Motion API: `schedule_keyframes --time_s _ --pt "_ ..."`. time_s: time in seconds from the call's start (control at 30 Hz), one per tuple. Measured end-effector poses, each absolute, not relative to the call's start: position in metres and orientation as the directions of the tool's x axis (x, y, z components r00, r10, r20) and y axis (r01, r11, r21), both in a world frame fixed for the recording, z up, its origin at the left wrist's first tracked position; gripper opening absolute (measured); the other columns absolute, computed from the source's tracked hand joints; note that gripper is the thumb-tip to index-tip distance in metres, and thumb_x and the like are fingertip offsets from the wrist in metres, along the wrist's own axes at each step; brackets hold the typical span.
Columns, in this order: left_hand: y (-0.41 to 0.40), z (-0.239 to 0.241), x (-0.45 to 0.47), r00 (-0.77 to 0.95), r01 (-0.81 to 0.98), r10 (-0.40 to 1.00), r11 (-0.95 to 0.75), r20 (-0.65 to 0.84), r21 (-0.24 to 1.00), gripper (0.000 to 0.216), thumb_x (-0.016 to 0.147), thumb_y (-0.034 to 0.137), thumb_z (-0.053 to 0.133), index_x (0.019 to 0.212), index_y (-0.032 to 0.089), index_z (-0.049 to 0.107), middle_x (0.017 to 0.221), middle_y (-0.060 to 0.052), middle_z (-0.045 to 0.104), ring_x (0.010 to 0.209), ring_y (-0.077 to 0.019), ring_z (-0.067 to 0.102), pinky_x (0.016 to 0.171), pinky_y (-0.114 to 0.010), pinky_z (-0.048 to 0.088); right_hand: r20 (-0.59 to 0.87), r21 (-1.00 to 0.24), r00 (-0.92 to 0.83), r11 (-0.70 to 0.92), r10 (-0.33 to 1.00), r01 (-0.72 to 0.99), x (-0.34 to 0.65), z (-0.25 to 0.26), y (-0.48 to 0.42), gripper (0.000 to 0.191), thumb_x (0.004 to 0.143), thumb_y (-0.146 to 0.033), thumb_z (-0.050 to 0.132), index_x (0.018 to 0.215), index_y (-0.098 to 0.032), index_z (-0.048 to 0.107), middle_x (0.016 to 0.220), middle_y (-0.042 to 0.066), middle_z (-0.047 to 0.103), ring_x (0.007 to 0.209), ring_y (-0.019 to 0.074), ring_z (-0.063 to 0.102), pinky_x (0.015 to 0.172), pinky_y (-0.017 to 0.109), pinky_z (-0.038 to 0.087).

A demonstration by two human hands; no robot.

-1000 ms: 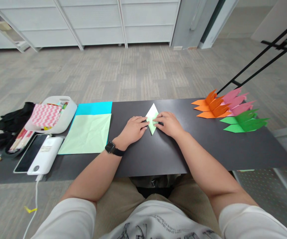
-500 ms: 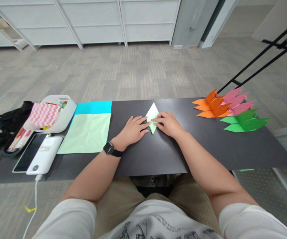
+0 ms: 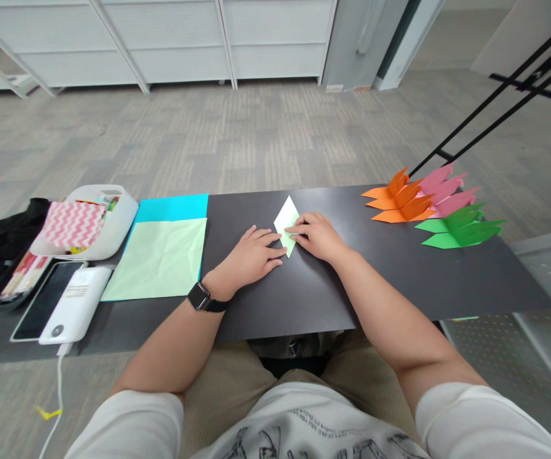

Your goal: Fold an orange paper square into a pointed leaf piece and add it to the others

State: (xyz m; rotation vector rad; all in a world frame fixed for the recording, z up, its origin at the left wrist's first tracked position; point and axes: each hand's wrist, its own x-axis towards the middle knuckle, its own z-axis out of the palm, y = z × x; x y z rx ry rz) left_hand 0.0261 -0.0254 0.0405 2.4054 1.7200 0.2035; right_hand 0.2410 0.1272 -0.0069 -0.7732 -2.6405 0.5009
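A pale green folded paper diamond (image 3: 286, 208) lies on the dark table in front of me, its long points facing away from and toward me. My left hand (image 3: 253, 257) lies palm down with the fingers spread, their tips at the diamond's lower left edge. From the other side, my right hand (image 3: 320, 237) rests its slightly bent, parted fingertips on the diamond's right half, covering part of that edge. Neither hand grips the paper around its edges.
Pale green sheets (image 3: 160, 261) overlap a blue sheet (image 3: 174, 205) on the left. Beyond are a white basket (image 3: 127, 220), phone (image 3: 48, 303) and power bank (image 3: 77, 306). Orange (image 3: 402, 201), pink (image 3: 450, 190) and green (image 3: 464, 228) folded paper shapes stand at the right.
The whole view has shifted slightly. My right fingers have drawn a little to the right, baring more of the paper's middle. Both hands still touch the diamond.
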Motion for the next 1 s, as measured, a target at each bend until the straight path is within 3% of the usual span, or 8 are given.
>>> schedule_keyframes --time_s 0.37,0.47,0.57,0.67,0.8,1.0 --pt "-0.03 0.046 0.025 0.411 0.878 0.912 -0.395 -0.001 0.27 0.031 0.104 0.038 0.067 0.132 0.035 0.08 0.154 -0.008 0.065 0.142 -0.0322 0.058 0.128 -0.065 0.036 0.206 -0.434 -0.796 0.782 0.569 0.447 0.241 -0.004 0.127 0.032 0.1 -0.028 0.074 0.127 -0.042 0.082 0.119 0.006 0.071 0.114 0.0295 0.058 0.099 0.047 0.044" --pt "-0.027 0.044 0.015 0.461 0.831 0.887 -0.441 0.025 0.338 0.026 0.104 0.042 0.068 0.124 0.038 0.084 0.157 -0.005 0.063 0.143 -0.0319 0.058 0.128 -0.062 0.036 0.207 -0.444 -0.796 0.78 0.569 0.442 0.241 -0.003 0.127 0.032 0.101 -0.029 0.073 0.128 -0.043 0.082 0.119 0.007 0.071 0.114 0.0294 0.058 0.099 0.047 0.043" --pt "-0.02 0.044 0.006 0.473 0.768 0.878 -0.452 0.074 0.453 0.024 0.106 0.044 0.065 0.109 0.035 0.087 0.148 -0.003 0.071 0.136 -0.0279 0.063 0.128 -0.057 0.036 0.21 -0.449 -0.794 0.778 0.57 0.44 0.241 -0.003 0.127 0.031 0.101 -0.03 0.072 0.127 -0.042 0.082 0.117 0.007 0.071 0.114 0.0294 0.057 0.099 0.047 0.043" --pt "-0.013 0.04 0.004 0.372 0.765 0.915 -0.398 0.156 0.506 0.031 0.11 0.041 0.056 0.121 0.031 0.083 0.141 -0.005 0.075 0.133 -0.0251 0.067 0.128 -0.053 0.038 0.21 -0.447 -0.795 0.779 0.57 0.44 0.241 -0.004 0.127 0.03 0.101 -0.03 0.072 0.126 -0.041 0.083 0.117 0.007 0.071 0.115 0.0299 0.057 0.099 0.047 0.043" --pt "-0.008 0.03 0.006 0.313 0.823 0.939 -0.344 0.144 0.452 0.038 0.108 0.04 0.057 0.141 0.028 0.073 0.154 -0.008 0.067 0.145 -0.0294 0.058 0.13 -0.059 0.034 0.209 -0.441 -0.793 0.779 0.572 0.446 0.241 -0.005 0.127 0.031 0.101 -0.03 0.071 0.128 -0.041 0.082 0.119 0.007 0.071 0.115 0.0299 0.057 0.099 0.047 0.043" --pt "-0.011 0.027 0.006 0.399 0.832 0.914 -0.393 0.07 0.392 0.032 0.107 0.042 0.062 0.134 0.036 0.078 0.161 -0.005 0.06 0.151 -0.0285 0.052 0.132 -0.06 0.031 0.203 -0.439 -0.794 0.778 0.573 0.449 0.242 -0.005 0.127 0.032 0.101 -0.03 0.073 0.129 -0.043 0.081 0.12 0.007 0.071 0.116 0.03 0.057 0.099 0.048 0.044"
